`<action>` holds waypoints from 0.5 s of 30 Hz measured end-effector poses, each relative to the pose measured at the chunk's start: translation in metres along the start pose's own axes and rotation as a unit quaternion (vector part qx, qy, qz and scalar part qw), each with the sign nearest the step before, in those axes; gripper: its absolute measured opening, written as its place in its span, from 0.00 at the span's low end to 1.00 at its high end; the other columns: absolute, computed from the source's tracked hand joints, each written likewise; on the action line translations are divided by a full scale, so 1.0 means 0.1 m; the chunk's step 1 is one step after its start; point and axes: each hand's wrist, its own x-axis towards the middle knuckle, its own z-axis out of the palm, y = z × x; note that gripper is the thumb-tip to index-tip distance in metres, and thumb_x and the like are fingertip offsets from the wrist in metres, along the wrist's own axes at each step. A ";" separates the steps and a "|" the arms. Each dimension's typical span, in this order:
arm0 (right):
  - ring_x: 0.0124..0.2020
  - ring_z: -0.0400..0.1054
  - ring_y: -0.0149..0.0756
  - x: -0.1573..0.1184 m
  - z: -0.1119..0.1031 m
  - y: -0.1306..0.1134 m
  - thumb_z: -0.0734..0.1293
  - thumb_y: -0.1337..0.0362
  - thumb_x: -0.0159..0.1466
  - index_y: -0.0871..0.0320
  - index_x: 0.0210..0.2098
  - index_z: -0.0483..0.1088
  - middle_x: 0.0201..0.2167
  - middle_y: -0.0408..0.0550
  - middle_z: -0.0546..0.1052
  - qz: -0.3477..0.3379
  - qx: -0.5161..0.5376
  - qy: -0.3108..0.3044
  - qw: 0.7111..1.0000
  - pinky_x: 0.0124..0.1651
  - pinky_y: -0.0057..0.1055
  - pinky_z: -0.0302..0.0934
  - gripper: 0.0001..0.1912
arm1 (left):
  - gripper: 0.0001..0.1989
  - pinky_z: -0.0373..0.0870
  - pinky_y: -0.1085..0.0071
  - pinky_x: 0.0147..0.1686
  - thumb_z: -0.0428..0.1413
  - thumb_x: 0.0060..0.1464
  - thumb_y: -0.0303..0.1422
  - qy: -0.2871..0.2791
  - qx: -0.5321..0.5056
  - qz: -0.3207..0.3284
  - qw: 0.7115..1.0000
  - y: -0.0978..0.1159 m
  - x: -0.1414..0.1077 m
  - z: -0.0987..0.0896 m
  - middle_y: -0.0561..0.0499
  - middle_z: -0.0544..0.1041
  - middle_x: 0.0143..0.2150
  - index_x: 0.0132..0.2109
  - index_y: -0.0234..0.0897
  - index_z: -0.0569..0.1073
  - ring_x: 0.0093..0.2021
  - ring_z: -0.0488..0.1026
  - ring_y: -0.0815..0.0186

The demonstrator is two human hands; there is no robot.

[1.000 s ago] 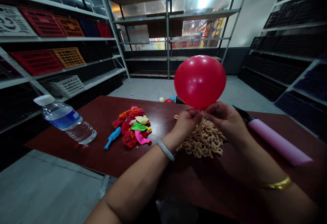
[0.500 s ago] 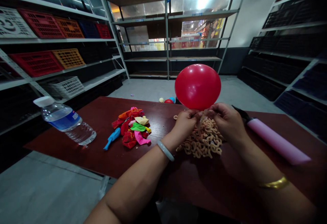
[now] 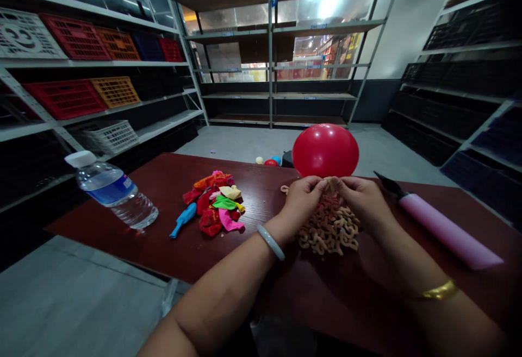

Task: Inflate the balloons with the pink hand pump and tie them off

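Note:
An inflated red balloon (image 3: 325, 149) stands above my two hands, its lower end hidden behind my fingertips. My left hand (image 3: 302, 202) is closed, thumb and forefinger pinched at the balloon's base. Facing it, my right hand (image 3: 362, 199) pinches at the same spot, and the fingertips of both nearly meet. A small tan piece (image 3: 331, 184) shows between them. Beneath my hands lies a heap of tan rubber rings (image 3: 330, 232) on the dark red table (image 3: 228, 262).
Uninflated balloons (image 3: 212, 205) lie left of the heap. A water bottle (image 3: 116, 191) stands at the table's left. On the right rests a pink-handled pump (image 3: 448, 229) with a black tip. Shelves (image 3: 269, 96) and small inflated balloons (image 3: 271, 162) are beyond the table.
The red balloon has moved down and slightly right. My hands have drawn closer together at its base. The whole view has shifted slightly.

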 end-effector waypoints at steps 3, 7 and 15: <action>0.16 0.58 0.28 0.00 0.17 -0.04 0.76 0.45 0.46 0.58 0.28 0.75 0.16 0.40 0.69 0.085 0.138 0.018 0.987 0.18 0.27 0.51 0.22 | 0.13 0.67 0.69 0.37 0.52 0.61 0.36 -0.008 0.133 0.026 0.991 0.01 0.00 -0.03 0.48 0.80 0.32 0.36 0.35 0.79 0.33 0.73 0.64; 0.17 0.56 0.26 0.17 0.27 -0.06 0.79 0.49 0.41 0.58 0.28 0.73 0.17 0.39 0.69 0.107 0.211 0.030 0.971 0.18 0.26 0.50 0.23 | 0.15 0.68 0.65 0.42 0.49 0.63 0.36 -0.018 0.184 0.037 0.982 0.04 0.00 -0.08 0.44 0.82 0.39 0.42 0.36 0.79 0.39 0.76 0.59; 0.16 0.56 0.25 0.85 0.50 0.10 0.78 0.51 0.44 0.59 0.25 0.70 0.15 0.39 0.66 0.147 0.184 0.012 0.972 0.17 0.25 0.51 0.21 | 0.15 0.68 0.60 0.53 0.54 0.60 0.34 0.119 0.165 0.011 0.979 -0.05 0.01 -0.12 0.41 0.76 0.53 0.53 0.36 0.71 0.52 0.73 0.56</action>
